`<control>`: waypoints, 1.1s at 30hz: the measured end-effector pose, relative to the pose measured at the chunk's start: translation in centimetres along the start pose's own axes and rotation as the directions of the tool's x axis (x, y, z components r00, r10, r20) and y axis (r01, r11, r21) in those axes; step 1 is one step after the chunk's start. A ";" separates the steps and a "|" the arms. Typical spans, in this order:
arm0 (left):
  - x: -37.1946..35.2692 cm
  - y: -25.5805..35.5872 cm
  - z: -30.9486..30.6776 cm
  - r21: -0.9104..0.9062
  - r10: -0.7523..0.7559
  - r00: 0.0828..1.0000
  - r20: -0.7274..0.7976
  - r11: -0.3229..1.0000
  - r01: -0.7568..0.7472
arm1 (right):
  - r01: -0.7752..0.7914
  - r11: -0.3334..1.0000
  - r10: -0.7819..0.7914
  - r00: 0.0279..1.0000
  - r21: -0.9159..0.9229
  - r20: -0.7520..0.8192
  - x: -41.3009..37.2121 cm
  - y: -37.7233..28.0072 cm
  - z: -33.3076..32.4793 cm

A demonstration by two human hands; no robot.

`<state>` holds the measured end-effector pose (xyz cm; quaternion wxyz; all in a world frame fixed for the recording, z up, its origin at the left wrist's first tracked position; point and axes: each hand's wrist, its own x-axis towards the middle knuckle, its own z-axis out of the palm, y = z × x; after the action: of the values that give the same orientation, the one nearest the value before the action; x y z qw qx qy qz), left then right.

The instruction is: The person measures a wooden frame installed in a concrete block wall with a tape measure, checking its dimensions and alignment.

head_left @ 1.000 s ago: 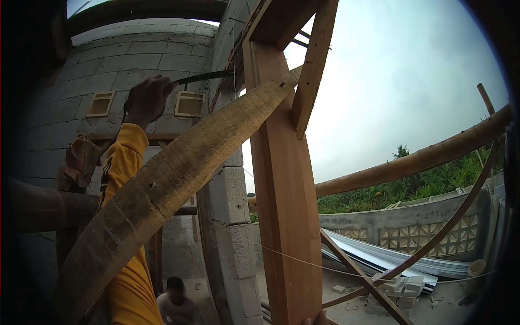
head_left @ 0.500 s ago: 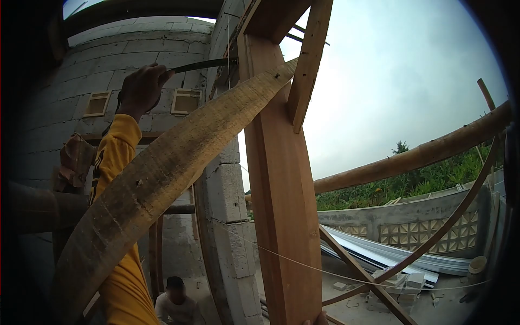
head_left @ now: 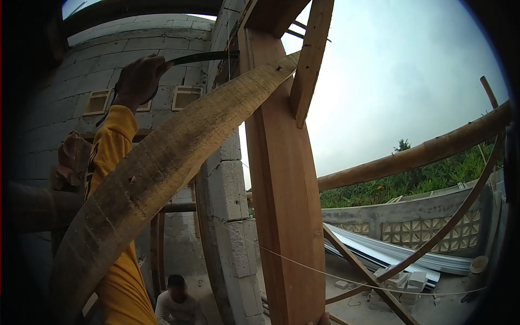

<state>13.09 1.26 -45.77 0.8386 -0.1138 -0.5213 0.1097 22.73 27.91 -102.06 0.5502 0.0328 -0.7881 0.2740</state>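
Note:
My left hand (head_left: 140, 81), at the end of a yellow sleeve, is closed on a thin dark curved bar (head_left: 203, 57). The bar's far end reaches the edge of a reddish-brown wooden post (head_left: 290, 200), beside a block wall. A rough wooden plank (head_left: 162, 146) slants across my forearm and partly hides it. At the bottom edge, fingertips of my right hand (head_left: 324, 318) grip the lower part of the post; the rest of that hand is out of view. A short wooden piece (head_left: 311, 65) leans at the post's top.
A person (head_left: 177, 303) is low down behind the plank. A string (head_left: 303, 264) runs across the post. Round poles (head_left: 411, 154) and crossed wooden braces (head_left: 374, 281) stand at right, with metal sheets (head_left: 390, 254) and blocks (head_left: 414, 281) on the ground. Grey block wall (head_left: 179, 43) at left.
My left hand and the near end of the bar have moved slightly up and left. The bar's far end sits a little higher against the post. The view has shifted slightly.

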 end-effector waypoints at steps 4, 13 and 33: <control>0.1 0.0 -0.3 0.011 0.002 1.000 0.031 1.000 -0.002 | 0.019 1.000 -0.019 1.000 -0.012 -0.017 0.0 0.2 0.2; 0.2 0.1 -0.2 0.014 -0.004 0.999 0.036 1.000 0.004 | 0.024 0.999 -0.025 0.999 -0.023 -0.037 0.1 0.1 0.1; 0.2 -0.3 0.9 0.065 -0.040 0.999 0.021 0.997 0.039 | 0.042 0.999 -0.042 0.998 -0.004 -0.053 -0.1 0.5 0.6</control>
<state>12.36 1.15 -45.09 0.8379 -0.0752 -0.5291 0.1111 22.11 28.02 -102.49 0.5766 0.0413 -0.7728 0.2618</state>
